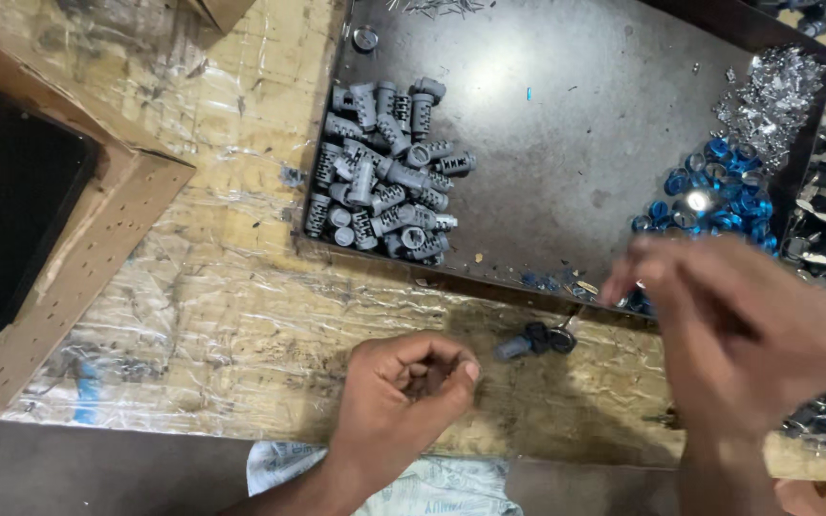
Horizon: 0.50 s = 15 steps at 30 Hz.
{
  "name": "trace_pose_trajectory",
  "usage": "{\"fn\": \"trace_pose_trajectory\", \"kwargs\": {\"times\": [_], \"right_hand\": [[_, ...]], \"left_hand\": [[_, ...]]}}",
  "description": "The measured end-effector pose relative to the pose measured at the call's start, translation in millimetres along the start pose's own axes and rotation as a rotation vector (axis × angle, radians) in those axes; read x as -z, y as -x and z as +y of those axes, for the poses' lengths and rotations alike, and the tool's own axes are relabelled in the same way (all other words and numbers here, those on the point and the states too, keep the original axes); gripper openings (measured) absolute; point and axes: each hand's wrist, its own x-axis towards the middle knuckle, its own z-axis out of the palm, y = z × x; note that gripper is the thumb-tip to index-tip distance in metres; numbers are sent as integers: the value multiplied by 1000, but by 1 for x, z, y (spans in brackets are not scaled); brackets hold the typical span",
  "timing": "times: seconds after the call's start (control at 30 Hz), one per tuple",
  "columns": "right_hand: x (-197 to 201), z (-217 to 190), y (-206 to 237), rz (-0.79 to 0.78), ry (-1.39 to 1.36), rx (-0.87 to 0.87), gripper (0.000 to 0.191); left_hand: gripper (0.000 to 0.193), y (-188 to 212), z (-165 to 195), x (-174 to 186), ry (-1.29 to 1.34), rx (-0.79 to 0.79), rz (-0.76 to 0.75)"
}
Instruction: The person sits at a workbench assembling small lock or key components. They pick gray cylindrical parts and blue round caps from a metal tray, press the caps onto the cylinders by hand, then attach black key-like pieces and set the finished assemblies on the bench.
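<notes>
A dark metal tray (pixel 566 105) is taken as the landmark; it is seen lying on a work surface covered with crinkled clear plastic sheeting (pixel 193 287). Just below the tray's near edge, a small grey-and-black lock part (pixel 535 340) is seen lying on the sheeting, between the two hands and touched by neither.

The left hand (pixel 403 397) is held below the tray's near edge, to the left of that part. Its fingers are curled inward into a loose fist, thumb against fingertips; whether anything small is pinched inside cannot be told.

The right hand (pixel 743 330) is blurred over the tray's near right corner. Its fingers are bunched together and pointed towards the tray; a small bright speck is seen at the fingertips, but whether something is held cannot be told.

Inside the tray, a heap of grey lock cylinders (pixel 384 172) is piled against the left wall. A cluster of blue caps (pixel 714 196) is gathered at the right side, and a heap of small shiny metal bits (pixel 774 96) lies beyond them near the far right corner. An open cardboard box (pixel 78 248) is set well to the left of the tray.
</notes>
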Motion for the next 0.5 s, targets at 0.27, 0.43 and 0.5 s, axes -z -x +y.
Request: {"fn": "trace_pose_trajectory", "kwargs": {"times": [0.27, 0.43, 0.5], "right_hand": [[-81, 40, -127, -153, 388, 490, 20], [-85, 40, -124, -183, 509, 540, 18], [-76, 43, -114, -237, 460, 449, 15]], "left_hand": [[6, -4, -13, -7, -266, -302, 81], [8, -7, -12, -7, -262, -340, 69], [7, -7, -14, -9, -256, -284, 69]]}}
